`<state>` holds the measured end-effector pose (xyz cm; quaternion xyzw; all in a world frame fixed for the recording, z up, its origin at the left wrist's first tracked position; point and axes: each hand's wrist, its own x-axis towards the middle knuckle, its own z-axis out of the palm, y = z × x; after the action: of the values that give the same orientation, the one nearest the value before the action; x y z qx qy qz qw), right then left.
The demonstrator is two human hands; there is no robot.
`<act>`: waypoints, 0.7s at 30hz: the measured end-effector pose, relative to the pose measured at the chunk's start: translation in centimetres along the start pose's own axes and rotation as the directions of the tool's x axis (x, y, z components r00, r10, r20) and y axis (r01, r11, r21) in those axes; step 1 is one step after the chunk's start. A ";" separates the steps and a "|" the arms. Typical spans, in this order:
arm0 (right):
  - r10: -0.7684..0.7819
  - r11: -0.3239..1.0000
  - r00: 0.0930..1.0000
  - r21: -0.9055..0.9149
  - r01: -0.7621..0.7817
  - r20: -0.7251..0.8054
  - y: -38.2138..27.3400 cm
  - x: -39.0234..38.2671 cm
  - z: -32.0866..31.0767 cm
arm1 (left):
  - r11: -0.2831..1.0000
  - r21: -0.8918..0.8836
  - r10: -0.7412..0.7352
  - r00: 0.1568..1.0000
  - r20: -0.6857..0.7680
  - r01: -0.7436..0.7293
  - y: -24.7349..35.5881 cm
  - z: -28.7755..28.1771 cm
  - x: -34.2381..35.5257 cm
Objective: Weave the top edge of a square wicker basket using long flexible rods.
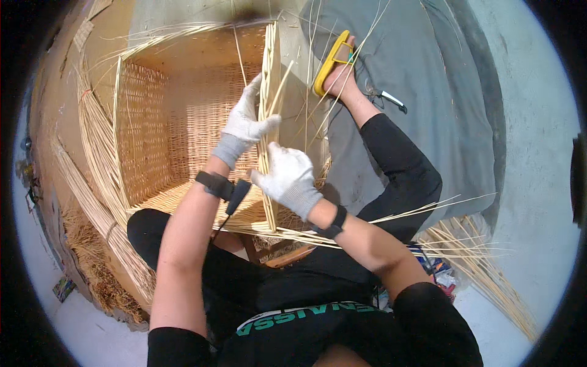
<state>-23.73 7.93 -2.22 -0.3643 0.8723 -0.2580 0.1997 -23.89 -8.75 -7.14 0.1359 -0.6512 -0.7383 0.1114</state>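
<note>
A large rectangular wicker basket point(140, 116) stands in front of me, its open top facing up and its woven inside in view. Both my hands wear white gloves with grey cuffs. At the basket's right side, my left hand point(246, 122) is closed on the rim of pale willow rods point(266, 79), fingers on the inner side and thumb laid across it. Just nearer to me, my right hand point(290, 174) grips the same rim, thumb inward and fingers outward. Its fingertips are partly hidden. Loose rod ends stick up beside my left thumb.
Bundles of long rods point(98, 134) lie left of the basket, and more rods point(483, 269) at the lower right. Pruning shears point(391, 100) rest on a grey cloth point(452, 140), near my foot in a yellow slipper point(333, 61). Long thin rods stick out past the basket's right side.
</note>
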 end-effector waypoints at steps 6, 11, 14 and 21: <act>-0.067 0.998 0.953 0.041 0.057 0.294 0.1 1.5 -1.7 | 0.992 0.117 0.027 0.994 0.107 -0.040 0.2 -2.0 -0.3; -0.265 0.960 0.953 0.133 0.247 0.145 5.5 7.2 -5.3 | 0.997 0.068 -0.029 0.999 0.027 0.027 1.0 -1.0 -0.8; -0.558 0.829 0.818 -0.040 0.558 -0.143 5.4 11.8 -8.3 | 0.995 0.100 -0.003 1.000 0.012 0.002 0.5 -0.3 -0.6; -0.823 0.522 0.567 -0.345 0.780 0.035 5.2 16.3 -8.2 | 0.977 0.214 0.011 1.000 -0.004 -0.010 0.1 -0.5 -0.8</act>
<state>-41.56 1.52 -1.46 -0.7343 0.6463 -0.1979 -0.0625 -22.95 -8.92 -7.04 0.1455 -0.7271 -0.6632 0.1014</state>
